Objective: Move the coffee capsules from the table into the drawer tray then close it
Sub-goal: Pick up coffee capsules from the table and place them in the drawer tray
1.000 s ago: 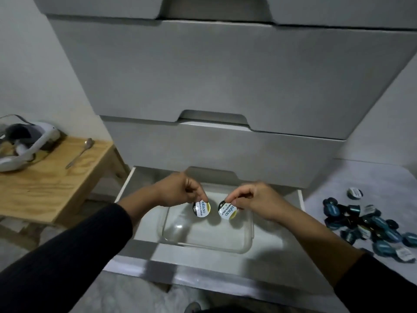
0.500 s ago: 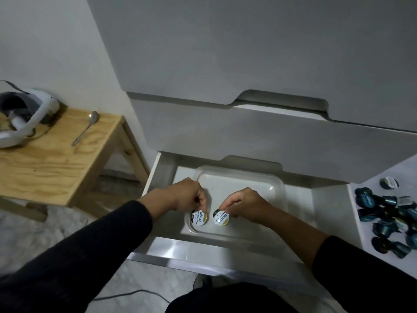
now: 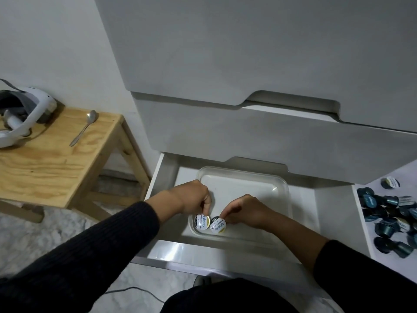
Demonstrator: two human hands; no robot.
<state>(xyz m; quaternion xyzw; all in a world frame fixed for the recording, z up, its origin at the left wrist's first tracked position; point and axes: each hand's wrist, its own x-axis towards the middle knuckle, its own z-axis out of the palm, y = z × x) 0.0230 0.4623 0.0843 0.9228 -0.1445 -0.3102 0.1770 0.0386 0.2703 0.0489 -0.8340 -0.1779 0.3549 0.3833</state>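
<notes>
Two capsules sit side by side at the near left corner of the clear tray (image 3: 279, 188), foil lids up. The left capsule (image 3: 202, 221) is pinched by the left hand (image 3: 191, 199), whose fingers curl down onto its far rim. The right capsule (image 3: 218, 225) is pinched the same way by the right hand (image 3: 244, 211). The two lids lie just beside each other, touching or nearly so; whether they rest on the tray floor cannot be told.

The tray lies in the open bottom drawer (image 3: 225, 251) of a grey cabinet (image 3: 248, 64), with two closed drawer fronts above it. Both forearms reach in over the drawer's front edge, in dark sleeves (image 3: 90, 256).

To the right, a heap of dark blue capsules (image 3: 390, 213) lies on the pale worktop (image 3: 401, 172), well apart from the tray. To the left stands a wooden side table (image 3: 45, 172) carrying a spoon (image 3: 84, 129) and a white headset (image 3: 20, 116).
</notes>
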